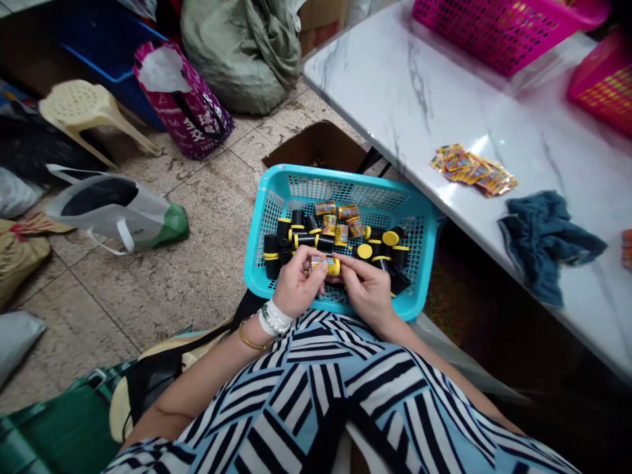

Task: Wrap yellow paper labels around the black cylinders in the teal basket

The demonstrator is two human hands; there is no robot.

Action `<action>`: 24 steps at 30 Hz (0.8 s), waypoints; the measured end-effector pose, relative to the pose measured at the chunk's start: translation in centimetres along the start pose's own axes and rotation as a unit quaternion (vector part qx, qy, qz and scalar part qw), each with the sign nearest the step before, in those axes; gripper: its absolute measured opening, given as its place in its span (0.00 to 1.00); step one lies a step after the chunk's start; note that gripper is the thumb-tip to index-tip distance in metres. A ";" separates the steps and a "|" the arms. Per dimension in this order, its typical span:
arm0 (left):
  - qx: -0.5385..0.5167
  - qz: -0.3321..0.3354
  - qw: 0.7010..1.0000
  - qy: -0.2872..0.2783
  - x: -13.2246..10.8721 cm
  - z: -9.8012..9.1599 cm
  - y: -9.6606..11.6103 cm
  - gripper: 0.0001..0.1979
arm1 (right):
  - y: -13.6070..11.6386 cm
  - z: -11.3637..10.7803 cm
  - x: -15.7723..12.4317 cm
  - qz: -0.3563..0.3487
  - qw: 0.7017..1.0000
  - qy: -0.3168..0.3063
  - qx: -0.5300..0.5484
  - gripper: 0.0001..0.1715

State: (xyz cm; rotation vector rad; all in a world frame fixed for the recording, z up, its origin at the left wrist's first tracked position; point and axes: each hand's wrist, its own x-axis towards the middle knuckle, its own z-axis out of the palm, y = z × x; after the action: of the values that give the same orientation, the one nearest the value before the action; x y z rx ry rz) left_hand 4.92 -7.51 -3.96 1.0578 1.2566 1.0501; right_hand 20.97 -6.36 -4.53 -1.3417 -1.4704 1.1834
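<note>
Over a turquoise plastic basket [253,253] on my lap, I hold a small canister [323,263] with a yellow cap and a colourful orange label. My left hand [299,284] pinches its labelled body between thumb and fingers. At the capped end, my right hand [368,291] presses thumb and forefinger against it. Below my hands, the basket holds several black canisters [305,239] with yellow caps, some upright and some lying. Several labelled canisters [348,211] lie together near the middle. Part of the basket's contents is hidden behind my hands.
A marbled white table [380,79] on the right bears a pile of orange labels [474,170], a blue cloth [543,240] and pink baskets [494,33]. An open cardboard box [291,146] stands behind my basket. Bags [180,99] and a cream stool [79,105] stand on the left.
</note>
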 end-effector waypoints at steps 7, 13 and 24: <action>-0.106 -0.083 0.991 -0.020 1.3 -0.4 -0.1 0.20 | 0.0 0.0 0.0 0.012 0.996 -0.048 0.078 0.25; -0.147 -0.068 0.986 -0.035 1.4 -0.7 -0.5 0.17 | -0.6 -0.1 0.0 -0.100 0.994 -0.007 -0.038 0.18; -0.130 -0.063 0.987 -0.064 1.1 -0.8 0.9 0.19 | -1.2 -0.1 0.2 0.048 0.995 -0.013 0.089 0.21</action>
State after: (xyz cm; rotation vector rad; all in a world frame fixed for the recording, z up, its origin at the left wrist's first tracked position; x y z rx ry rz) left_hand 4.17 -6.23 -3.36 0.8204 1.0372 1.0019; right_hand 20.79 -6.15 -3.32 -1.2920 -1.2968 1.3641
